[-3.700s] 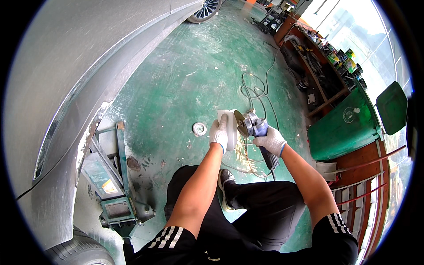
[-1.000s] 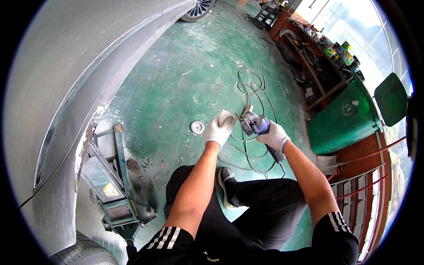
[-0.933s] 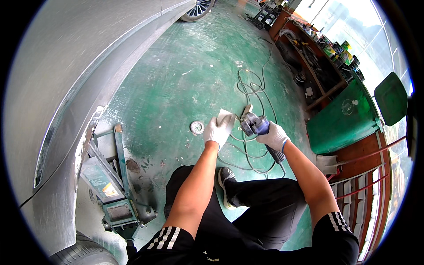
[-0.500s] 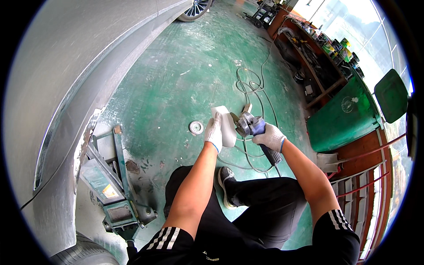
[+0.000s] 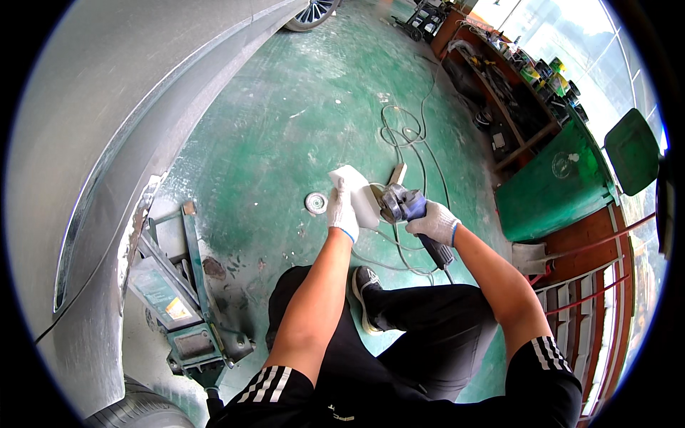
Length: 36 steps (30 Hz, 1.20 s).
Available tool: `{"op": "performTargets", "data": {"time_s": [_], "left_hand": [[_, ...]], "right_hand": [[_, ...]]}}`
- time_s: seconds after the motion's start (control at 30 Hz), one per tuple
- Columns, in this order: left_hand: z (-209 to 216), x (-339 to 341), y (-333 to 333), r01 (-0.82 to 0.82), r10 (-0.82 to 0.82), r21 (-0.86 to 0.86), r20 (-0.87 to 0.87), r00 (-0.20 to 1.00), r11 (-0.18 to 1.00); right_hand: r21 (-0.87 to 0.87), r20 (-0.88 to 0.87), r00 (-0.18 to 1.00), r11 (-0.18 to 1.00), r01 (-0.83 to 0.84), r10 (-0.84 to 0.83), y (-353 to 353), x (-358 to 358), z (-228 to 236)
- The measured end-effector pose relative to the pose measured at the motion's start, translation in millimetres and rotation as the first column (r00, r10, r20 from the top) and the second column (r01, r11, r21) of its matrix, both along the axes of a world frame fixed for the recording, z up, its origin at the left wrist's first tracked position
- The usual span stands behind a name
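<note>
My left hand (image 5: 342,212), in a white knit glove, grips a pale, slightly curved sheet piece (image 5: 362,195) by its left side, holding it up in front of me. My right hand (image 5: 437,222), gloved the same way, is wrapped round the body of a blue and black angle grinder (image 5: 404,204). The grinder's head and disc face the right side of the pale sheet, very close to it. Whether the disc touches the sheet, or spins, I cannot tell.
A grey car body (image 5: 135,107) with a bare, scraped lower edge rises on the left. Beside it stands a floor jack (image 5: 191,346). A round disc (image 5: 316,203), a small block (image 5: 398,173) and a looped cable (image 5: 426,153) lie on the green floor. At right are a green bin (image 5: 549,189) and a cluttered workbench (image 5: 492,78).
The pale sheet has tilted, its upper end swinging to the left. My left hand has shifted slightly left with it. The grinder has stayed almost in place.
</note>
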State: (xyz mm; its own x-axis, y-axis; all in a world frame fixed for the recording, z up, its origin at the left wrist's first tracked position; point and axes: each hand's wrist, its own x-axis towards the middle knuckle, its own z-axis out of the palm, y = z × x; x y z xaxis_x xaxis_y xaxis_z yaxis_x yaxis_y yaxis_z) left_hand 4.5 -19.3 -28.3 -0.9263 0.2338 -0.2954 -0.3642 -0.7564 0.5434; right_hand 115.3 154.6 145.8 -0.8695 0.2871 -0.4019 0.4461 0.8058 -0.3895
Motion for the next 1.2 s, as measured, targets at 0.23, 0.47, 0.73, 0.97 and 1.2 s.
{"op": "performTargets", "data": {"time_s": [0.23,0.47,0.73,0.97,1.2], "left_hand": [[5,-10,-13,-0.158,0.164,0.285,0.002,0.986,0.945],[11,-19,-39,-0.258,0.288,0.402,-0.015,0.958,0.879],[89,11,-110,-0.558,0.582,0.379,0.059,0.811,0.738],[108,31,-214,-0.813,0.866,0.308,-0.092,0.491,0.494],[129,39,-263,-0.942,0.978,0.264,-0.089,0.187,0.205]], "right_hand": [[0.080,0.019,1.000,0.997,-0.011,0.009,9,18,4],[0.360,0.104,0.990,0.924,-0.131,0.099,-2,6,25],[0.220,0.113,0.976,0.953,-0.210,0.189,-49,-38,1],[0.201,-0.016,0.927,0.909,-0.364,0.374,-71,-106,-54],[-0.107,-0.039,0.810,0.804,-0.585,0.585,-101,-160,-113]]}}
